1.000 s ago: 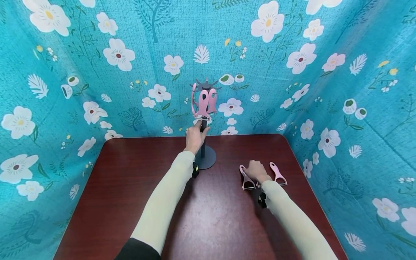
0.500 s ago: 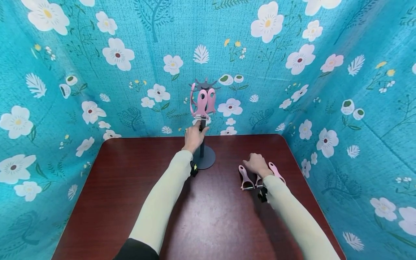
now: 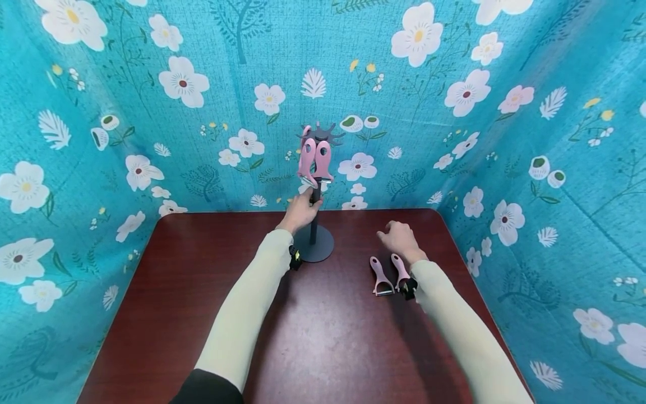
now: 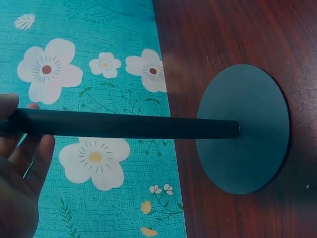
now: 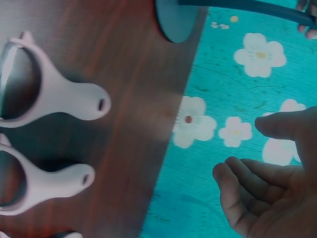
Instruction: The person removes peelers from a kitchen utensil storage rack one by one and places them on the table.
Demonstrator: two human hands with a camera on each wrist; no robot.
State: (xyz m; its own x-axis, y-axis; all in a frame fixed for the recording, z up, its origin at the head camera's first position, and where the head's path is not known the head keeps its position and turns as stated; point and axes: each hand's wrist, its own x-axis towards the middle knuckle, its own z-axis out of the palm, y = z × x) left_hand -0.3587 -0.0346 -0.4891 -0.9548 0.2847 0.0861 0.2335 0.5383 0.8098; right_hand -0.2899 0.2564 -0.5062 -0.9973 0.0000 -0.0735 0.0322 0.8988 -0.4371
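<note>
A dark stand with a round base (image 3: 318,249) rises at the back of the table, pink peelers (image 3: 323,159) hanging from its hooked top (image 3: 321,133). My left hand (image 3: 301,210) grips its pole (image 4: 138,125) below the peelers, thumb on one side and fingers on the other. My right hand (image 3: 400,240) hovers at the right with nothing in it, thumb apart from the bent fingers (image 5: 233,198). Near it on the table lie a pink Y-shaped peeler (image 3: 378,271) and a second peeler (image 3: 399,266). A third peeler (image 5: 74,235) barely enters the right wrist view; the right arm hides it from the head camera.
The dark red wooden table (image 3: 313,331) has rounded back corners. Blue flowered cloth (image 3: 242,101) hangs closely behind and along both sides. Black wrist cameras (image 3: 407,288) sit on the forearms.
My right hand has risen away from the peelers on the table, and its forearm now covers the rightmost one. The stand's top has turned, shifting the hanging peelers around. My left hand stays on the pole.
</note>
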